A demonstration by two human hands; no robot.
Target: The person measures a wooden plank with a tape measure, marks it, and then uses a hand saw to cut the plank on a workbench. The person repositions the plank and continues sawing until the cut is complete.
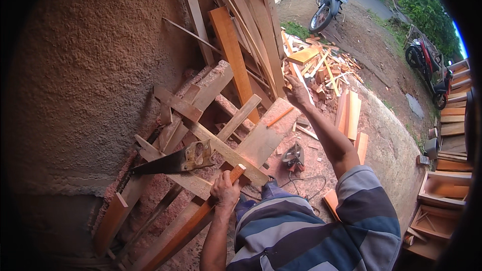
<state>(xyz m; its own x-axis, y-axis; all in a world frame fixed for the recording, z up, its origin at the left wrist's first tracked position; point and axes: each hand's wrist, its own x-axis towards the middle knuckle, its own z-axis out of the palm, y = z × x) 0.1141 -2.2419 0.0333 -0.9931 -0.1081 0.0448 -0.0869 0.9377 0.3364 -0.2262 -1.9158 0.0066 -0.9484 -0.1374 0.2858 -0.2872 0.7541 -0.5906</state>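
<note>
My left hand (225,189) is closed around a long reddish-brown wooden board (201,216), near its upper end. The board slants down toward the lower left. My right arm is stretched forward, and my right hand (298,93) is beside the edge of the tall planks (271,35) leaning on the wall. Its fingers look parted, with nothing plainly in them; whether they touch a plank I cannot tell. A handsaw (175,159) with a worn wooden handle lies across the rough wooden work stand (216,143), just beyond my left hand. An orange wooden strip or pencil (279,117) rests on the stand's wide board.
A corded power tool (293,158) sits on the sawdust-covered ground, its cable curling nearby. Offcuts (324,68) are heaped beyond my right hand, with cut boards (349,113) nearer. A rough wall (90,70) borders the left. Motorcycles (329,7) and wooden frames (444,188) stand farther right.
</note>
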